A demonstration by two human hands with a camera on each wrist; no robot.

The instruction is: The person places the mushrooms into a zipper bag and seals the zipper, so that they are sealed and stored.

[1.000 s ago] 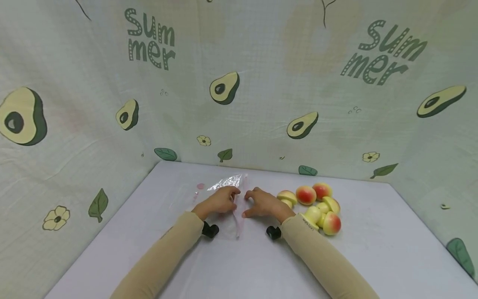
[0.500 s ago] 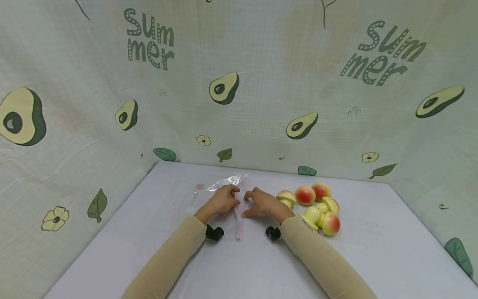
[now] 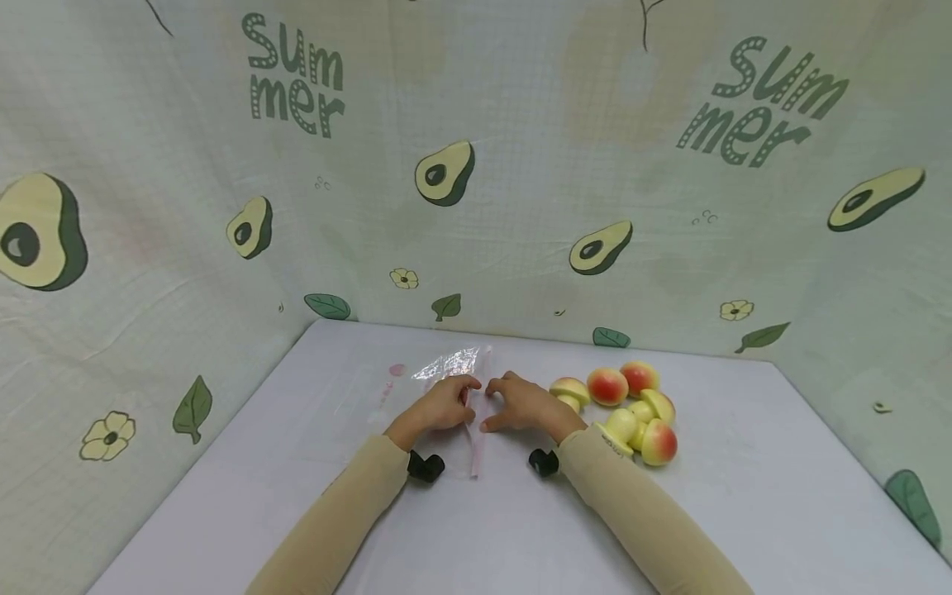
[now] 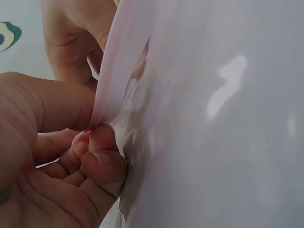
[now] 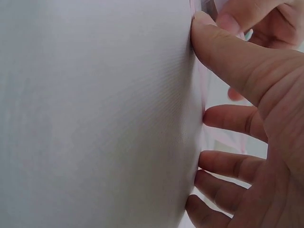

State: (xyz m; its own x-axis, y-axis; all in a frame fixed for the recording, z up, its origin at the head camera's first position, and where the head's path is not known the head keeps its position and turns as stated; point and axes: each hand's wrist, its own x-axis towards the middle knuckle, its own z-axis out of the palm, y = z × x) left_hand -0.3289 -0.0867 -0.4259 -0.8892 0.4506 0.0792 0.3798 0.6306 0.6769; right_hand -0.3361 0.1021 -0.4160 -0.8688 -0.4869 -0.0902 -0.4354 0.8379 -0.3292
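A clear plastic bag (image 3: 357, 405) with a pink-edged opening lies flat on the table. At that edge my left hand (image 3: 439, 405) pinches the film; in the left wrist view the left hand (image 4: 57, 142) has the pink strip (image 4: 111, 71) between thumb and curled fingers. My right hand (image 3: 524, 406) stands just right of the strip, its fingers spread and bent. The right wrist view shows the right hand (image 5: 256, 109) with its fingertips resting on the white surface by the pink edge, and nothing gripped.
Right of my right hand sit several toy mushrooms (image 3: 621, 426) with red and yellow caps, some upturned, close to the right sleeve. The white table (image 3: 476, 545) is bounded behind by a printed cloth (image 3: 513, 248).
My left hand shifted slightly along the bag's pink edge, first away and then back toward me, its fingers changing their hold. The right hand stayed almost still.
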